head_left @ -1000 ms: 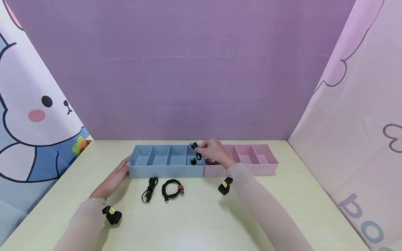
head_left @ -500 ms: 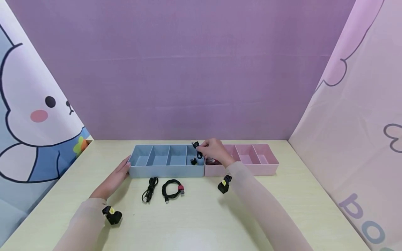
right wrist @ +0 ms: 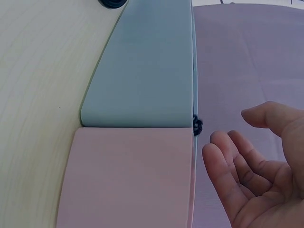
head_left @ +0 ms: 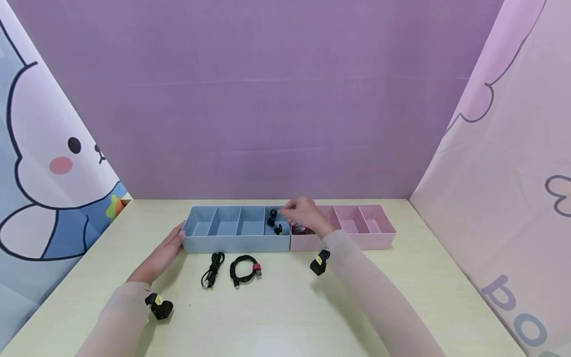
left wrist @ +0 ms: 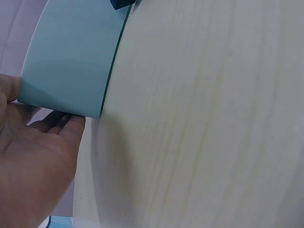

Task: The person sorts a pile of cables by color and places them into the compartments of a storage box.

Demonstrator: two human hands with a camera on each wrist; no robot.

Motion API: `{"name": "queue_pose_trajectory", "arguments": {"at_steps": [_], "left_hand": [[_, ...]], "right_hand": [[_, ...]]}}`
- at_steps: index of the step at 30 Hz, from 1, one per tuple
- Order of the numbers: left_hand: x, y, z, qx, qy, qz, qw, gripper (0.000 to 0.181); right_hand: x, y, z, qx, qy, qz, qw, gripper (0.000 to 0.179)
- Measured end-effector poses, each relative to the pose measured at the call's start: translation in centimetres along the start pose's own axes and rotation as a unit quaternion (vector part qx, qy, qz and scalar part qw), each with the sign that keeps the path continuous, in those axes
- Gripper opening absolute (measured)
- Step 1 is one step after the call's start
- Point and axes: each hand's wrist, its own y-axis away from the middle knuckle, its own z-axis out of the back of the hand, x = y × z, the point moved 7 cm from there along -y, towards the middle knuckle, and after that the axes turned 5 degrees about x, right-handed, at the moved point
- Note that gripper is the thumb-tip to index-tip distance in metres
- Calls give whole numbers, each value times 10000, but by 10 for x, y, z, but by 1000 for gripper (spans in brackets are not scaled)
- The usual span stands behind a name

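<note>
My left hand [head_left: 167, 246] rests against the left end of the blue divided box [head_left: 236, 244]. In the left wrist view its thumb touches the corner by the rim, and its fingers [left wrist: 71, 130] lie against the end wall. Above the blue box's rightmost compartment is my right hand [head_left: 305, 216]. The right wrist view shows its thumb and fingers apart, with nothing between them. A black bundled cable [head_left: 271, 218] sits in that compartment beside another small black item [head_left: 278, 229], whose kind is too small to tell. Just below the right hand's fingertips, the cable's black top [right wrist: 197, 126] shows over the rim.
A pink divided box [head_left: 343, 242] adjoins the blue one on the right; its left compartment, partly hidden by the right hand, holds some items. On the table [head_left: 250, 322], in front of the blue box, lie a folded black cable [head_left: 213, 270] and a coiled black cable with a red tie [head_left: 245, 270].
The black cable left my right hand and dropped into the blue box's rightmost compartment. The small black item there shifted slightly right. My left hand has stayed in place.
</note>
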Motion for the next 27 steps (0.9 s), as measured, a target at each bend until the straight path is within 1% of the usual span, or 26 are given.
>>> {"name": "queue_pose_trajectory", "arguments": {"at_steps": [5,10,15,19,22,27], "left_hand": [[0,0,0,3,-8,74,10000,76],[1,0,0,-11,-52,153,9999,77],[0,-1,-1,-19,-69,115,9999,76],[-1,-3,-1,-43,-27,-4,10000,75],[0,-5,-1,-57,-5,-20,10000,75],[0,-6,-2,-40,21,9,10000,74]], "right_hand": [[2,1,0,46,-32,88,9999,23],[1,0,0,24,4,236,9997,25],[0,1,2,2,-53,276,9996,23],[1,4,2,106,-106,280,9995,27],[3,6,0,191,-124,258,9994,28],[5,9,-5,239,-127,277,9993,25]]}}
